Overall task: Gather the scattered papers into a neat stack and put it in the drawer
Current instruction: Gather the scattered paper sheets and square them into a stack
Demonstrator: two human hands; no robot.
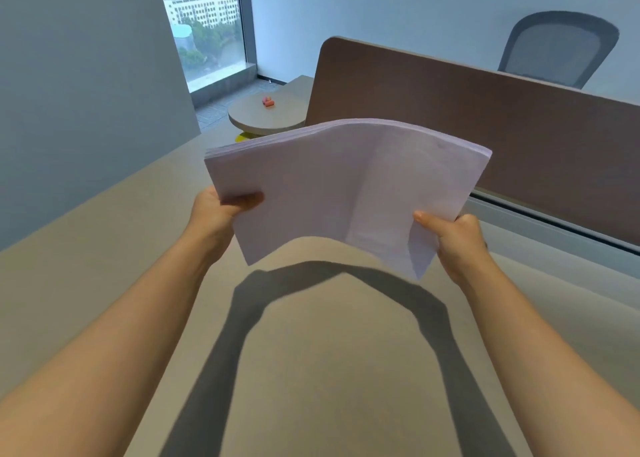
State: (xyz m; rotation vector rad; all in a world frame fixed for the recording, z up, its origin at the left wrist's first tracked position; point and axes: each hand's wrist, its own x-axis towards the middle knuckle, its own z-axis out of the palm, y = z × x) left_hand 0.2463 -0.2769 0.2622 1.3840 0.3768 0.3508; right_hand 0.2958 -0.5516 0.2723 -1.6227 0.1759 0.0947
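Head view: both hands' grip holds paper stack [339, 186] above beige desk [329, 352].

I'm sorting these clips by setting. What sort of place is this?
Most likely an office: a desk with a divider panel, a mesh chair behind it, and a tall window overlooking buildings. Both hands hold a paper stack above the desk.
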